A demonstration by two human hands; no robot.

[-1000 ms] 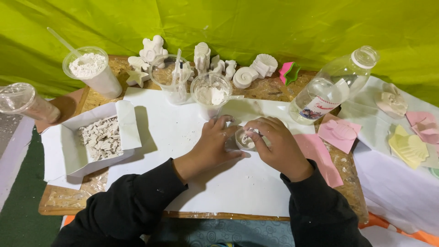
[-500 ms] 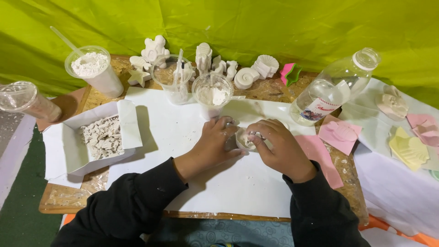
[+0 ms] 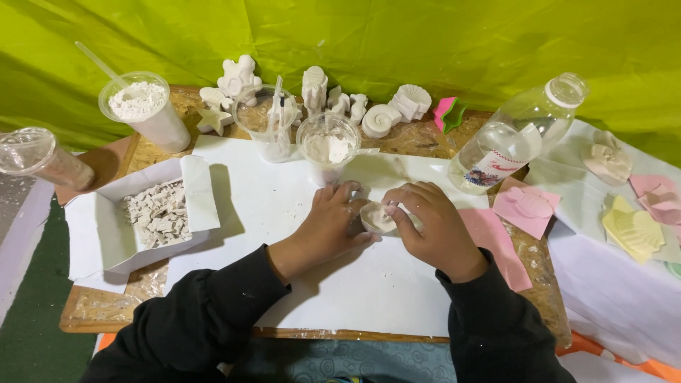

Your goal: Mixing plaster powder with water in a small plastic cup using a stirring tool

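White plaster cast [image 3: 376,216], small and rounded, is pinched over the white paper sheet [image 3: 269,206] between left hand [image 3: 333,223] and right hand [image 3: 433,227] (fingers closed round it), apparently being eased from its mould; gentle peeling is called for next.

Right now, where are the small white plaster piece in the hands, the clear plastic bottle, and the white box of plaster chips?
small white plaster piece [image 3: 377,216]: head view, its top face.
clear plastic bottle [image 3: 512,136]: head view, mid body.
white box of plaster chips [image 3: 201,200]: head view, right wall.

Small pale round mould [image 3: 377,216], whitish plaster inside, tilted, pinched btwn fingers of both hands just above white sheet [image 3: 284,213], near table centre.
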